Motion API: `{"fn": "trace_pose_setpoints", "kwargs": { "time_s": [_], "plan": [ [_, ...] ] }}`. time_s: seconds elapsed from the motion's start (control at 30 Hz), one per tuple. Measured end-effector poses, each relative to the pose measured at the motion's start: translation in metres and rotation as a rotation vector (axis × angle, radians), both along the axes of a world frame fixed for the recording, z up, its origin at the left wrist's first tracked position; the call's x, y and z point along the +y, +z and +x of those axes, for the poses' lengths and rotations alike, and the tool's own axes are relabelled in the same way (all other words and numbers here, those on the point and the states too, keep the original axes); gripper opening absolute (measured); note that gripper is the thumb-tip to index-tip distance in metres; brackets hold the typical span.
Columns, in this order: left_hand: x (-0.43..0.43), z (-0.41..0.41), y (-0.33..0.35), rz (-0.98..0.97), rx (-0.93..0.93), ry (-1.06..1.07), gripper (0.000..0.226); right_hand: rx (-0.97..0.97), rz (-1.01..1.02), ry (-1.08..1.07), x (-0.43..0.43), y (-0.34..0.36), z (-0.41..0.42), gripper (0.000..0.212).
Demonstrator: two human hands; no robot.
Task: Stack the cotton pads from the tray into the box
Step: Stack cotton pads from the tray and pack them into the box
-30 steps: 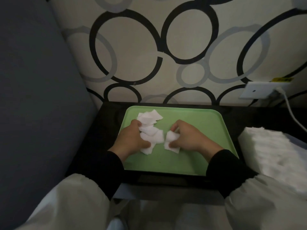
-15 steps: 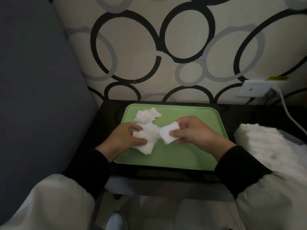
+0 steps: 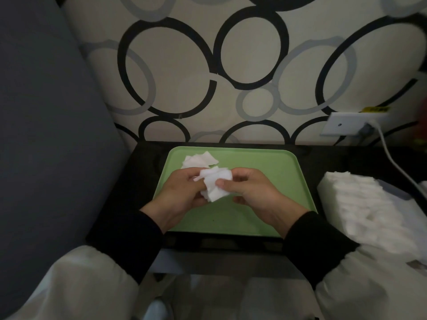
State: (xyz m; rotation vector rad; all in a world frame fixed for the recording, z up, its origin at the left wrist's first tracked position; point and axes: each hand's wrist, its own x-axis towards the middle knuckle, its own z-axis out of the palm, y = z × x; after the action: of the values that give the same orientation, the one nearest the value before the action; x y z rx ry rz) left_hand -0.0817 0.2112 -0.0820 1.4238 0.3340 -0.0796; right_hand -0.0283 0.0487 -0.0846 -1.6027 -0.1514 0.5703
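Pads (image 3: 199, 160) lie loose at the tray's (image 3: 277, 165) far left, just a few. My left hand (image 3: 182, 195) pinches a ragged bunch (image 3: 215, 184) above the tray's middle, and my right hand (image 3: 251, 192) grips the same bunch between thumb and fingers. I'd square the edges flush before carrying, since limp pads probably fan out easily. The box (image 3: 402, 194), near right, holds a tall stack (image 3: 360, 199); I'd lay these flat on top.

The cotton pads (image 3: 216, 184) pinched between the left hand (image 3: 182, 197) and right hand (image 3: 251, 192) overlap too closely to count. The frame's right edge crops the box (image 3: 401, 192), and a yellow label (image 3: 375, 109) is too blurred to read.
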Motion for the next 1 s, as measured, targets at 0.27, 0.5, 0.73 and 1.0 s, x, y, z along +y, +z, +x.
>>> {"fn": "trace_pose_setpoints", "kwargs": {
  "time_s": [0.27, 0.5, 0.73, 1.0],
  "plan": [
    [0.003, -0.003, 0.007, -0.193, -0.019, -0.126, 0.028, 0.004, 0.152, -0.197, 0.004, -0.002, 0.003, 0.029],
    [0.006, -0.004, 0.009, -0.275, -0.020, -0.112, 0.029, 0.011, 0.199, -0.175, -0.001, 0.004, 0.006, 0.020],
    [0.014, -0.002, 0.010, -0.114, 0.017, 0.095, 0.030, 0.057, 0.160, -0.303, -0.012, 0.001, 0.022, 0.021],
    [-0.001, -0.004, 0.014, -0.077, 0.000, 0.065, 0.019, -0.095, -0.055, -0.183, -0.004, -0.008, 0.014, 0.020]
  ]
}}
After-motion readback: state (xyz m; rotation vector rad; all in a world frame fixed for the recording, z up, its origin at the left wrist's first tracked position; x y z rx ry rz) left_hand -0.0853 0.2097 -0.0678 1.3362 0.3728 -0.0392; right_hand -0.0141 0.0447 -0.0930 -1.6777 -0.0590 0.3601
